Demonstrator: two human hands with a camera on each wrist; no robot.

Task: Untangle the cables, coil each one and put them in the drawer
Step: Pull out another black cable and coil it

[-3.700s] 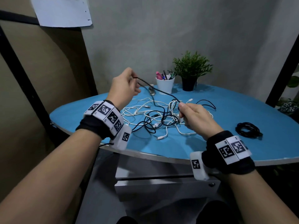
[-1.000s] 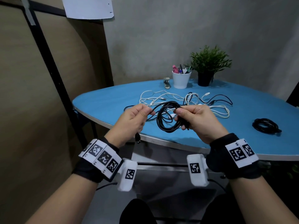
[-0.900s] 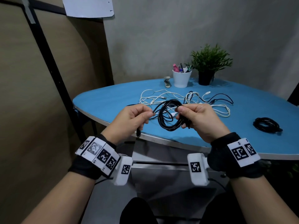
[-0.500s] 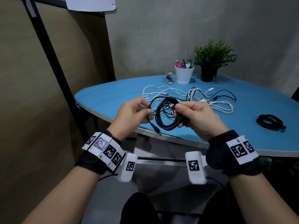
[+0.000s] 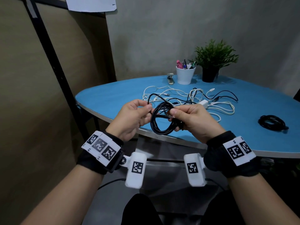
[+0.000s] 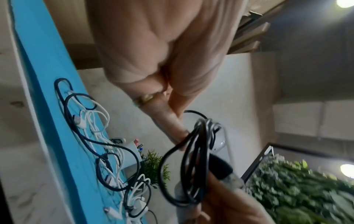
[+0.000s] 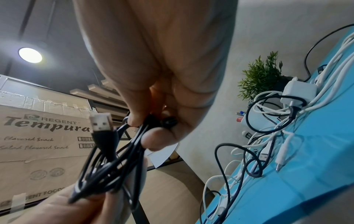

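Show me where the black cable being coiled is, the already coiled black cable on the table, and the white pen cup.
black cable being coiled (image 5: 159, 129), head view, lower loop.
coiled black cable (image 5: 271, 123), head view, rim of coil.
white pen cup (image 5: 185, 76), head view, front wall.

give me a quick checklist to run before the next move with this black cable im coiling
1. Coil held: ok. The right hand pinches the loops of the black cable.
2. Free end under control: ok. The left hand pinches the strand leading to the coil, and the USB plug sticks up beside the right hand's thumb.
3. Cable clear of the pile: cannot tell. The tangled cables lie behind it on the blue table.
4. Loops tidy: not ok. They are uneven, some crossing.
5. Drawer open and reachable: cannot tell. No open drawer shows.
6. Earlier coil: not ok. A coiled black cable sits on the table, not in a drawer.
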